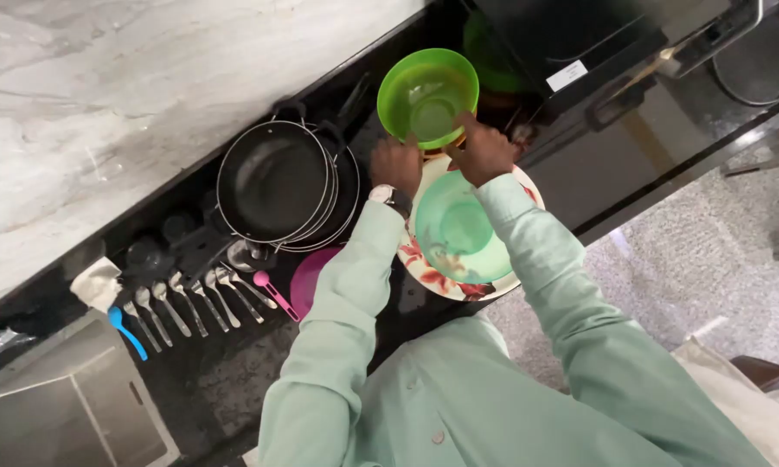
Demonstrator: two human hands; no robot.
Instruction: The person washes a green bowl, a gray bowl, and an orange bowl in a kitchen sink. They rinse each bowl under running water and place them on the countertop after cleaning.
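Observation:
Both my hands grip the near rim of a bright green plastic bowl [427, 93] held over the black counter. My left hand [396, 164] wears a wristwatch and holds the rim's left side. On the right side, my right hand [484, 153] pinches the rim. Just below my hands lies a pale green bowl [458, 229] resting on a flowered plate [431, 270]. An orange edge shows under the bright bowl, mostly hidden.
Stacked black frying pans [277, 182] sit left of the bowls. A pink plate [307, 278] peeks out beside my left sleeve. Several spoons [201, 298], a pink scoop and a blue one lie in a row. A steel sink [69, 402] is lower left; a stove [753, 52] upper right.

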